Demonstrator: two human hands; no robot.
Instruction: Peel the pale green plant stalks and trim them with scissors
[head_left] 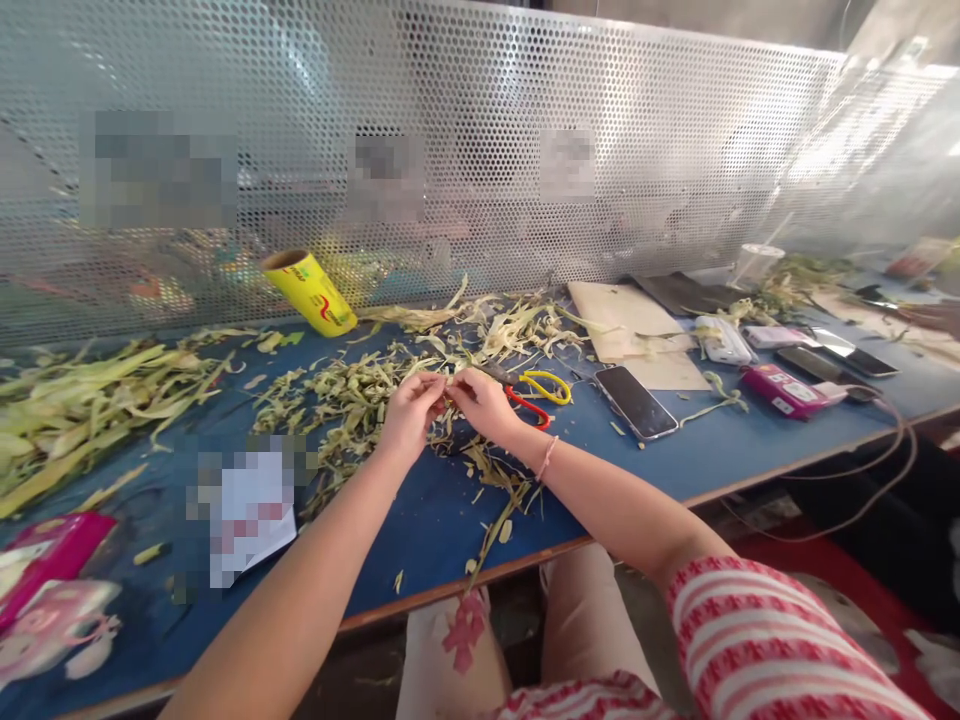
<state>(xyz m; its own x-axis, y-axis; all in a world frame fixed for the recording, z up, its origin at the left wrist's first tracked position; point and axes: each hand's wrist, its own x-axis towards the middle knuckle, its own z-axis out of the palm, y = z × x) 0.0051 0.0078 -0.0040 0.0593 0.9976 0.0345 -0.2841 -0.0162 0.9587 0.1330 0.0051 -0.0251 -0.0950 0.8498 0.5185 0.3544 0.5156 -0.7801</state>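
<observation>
My left hand (412, 408) and my right hand (482, 402) meet over the blue table, fingertips pinched together. What they pinch is too small to make out. Below and around them lies a pile of short green plant scraps (341, 395). Just right of my right hand rests a pair of scissors (551, 388) with one yellow and one red handle, its blades partly covered by that hand. Behind my hands, pale dried strips of leaf (517, 330) are heaped. A few stalks (495, 525) hang toward the table's front edge.
A yellow tube (319, 300) leans before a perforated metal screen (480, 150). Long leaf strips (97, 410) lie left, near a blurred phone-like thing (259, 515) and a magenta packet (60, 560). Cardboard (630, 330), a phone (636, 402), another magenta packet (787, 390) and cables (911, 450) are right.
</observation>
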